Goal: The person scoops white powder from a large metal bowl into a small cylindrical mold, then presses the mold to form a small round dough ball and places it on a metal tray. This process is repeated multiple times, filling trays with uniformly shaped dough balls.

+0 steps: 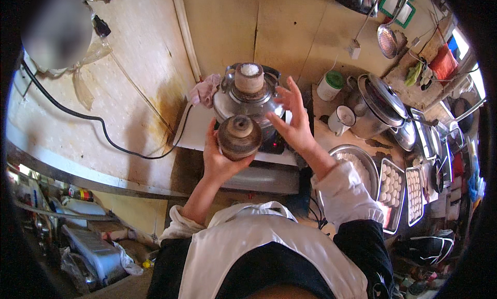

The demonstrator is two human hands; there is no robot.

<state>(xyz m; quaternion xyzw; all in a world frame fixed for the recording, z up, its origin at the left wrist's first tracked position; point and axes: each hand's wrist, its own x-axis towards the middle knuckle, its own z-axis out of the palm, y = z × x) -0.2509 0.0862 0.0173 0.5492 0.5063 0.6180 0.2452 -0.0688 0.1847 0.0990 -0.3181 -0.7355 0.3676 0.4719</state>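
My left hand [223,159] grips a round, dark wooden lid [237,143] with a small knob on top, held in front of a metal pot. The metal pot [229,103] stands on an electric cooker [273,141] with a red light. On the pot's top sits a short wooden cylinder mould [249,83] filled with white powder or grains. My right hand [293,120] is to the right of the pot, fingers apart and holding nothing. A pinkish cloth [205,90] lies against the pot's left side.
On the right stand a white container with a green lid [333,83], an enamel mug [341,120], a large lidded stockpot [367,112] and a metal basin of flour-like powder [359,163]. Beyond are two trays [396,217] of round pale pieces. A black cable [116,143] crosses the left counter.
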